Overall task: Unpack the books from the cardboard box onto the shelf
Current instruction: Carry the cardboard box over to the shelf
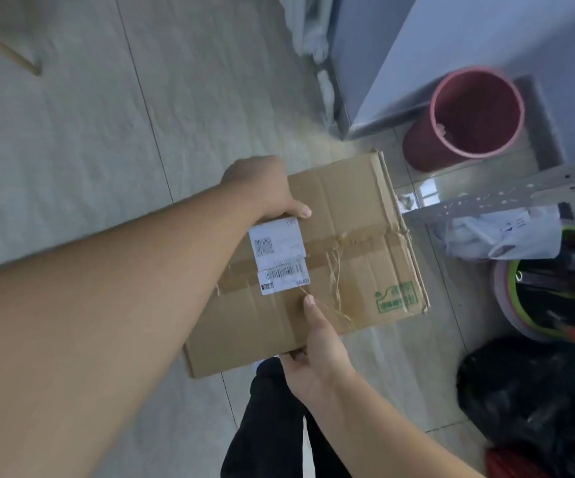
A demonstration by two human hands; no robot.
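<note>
Above the tiled floor (pixel 72 139): one taped cardboard box (pixel 341 270), left hand (pixel 261 188) gripping its far edge, right hand (pixel 317 353) gripping its near edge; pink bin (pixel 465 119) far right.

Box: brown cardboard box (pixel 334 257) sitting closed, flaps taped shut along the middle seam.
Markings: carrying a white shipping label, a green stamp, frayed tape strands.
Pose: top facing up, held above the floor.

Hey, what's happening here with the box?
A person is holding a cardboard box in both bare hands above a tiled floor. The left hand grips its far edge, and the right hand holds the near edge with the thumb on top. The box looks taped shut with a shipping label on it, so no books are out yet. A pink bin stands nearby.
</note>
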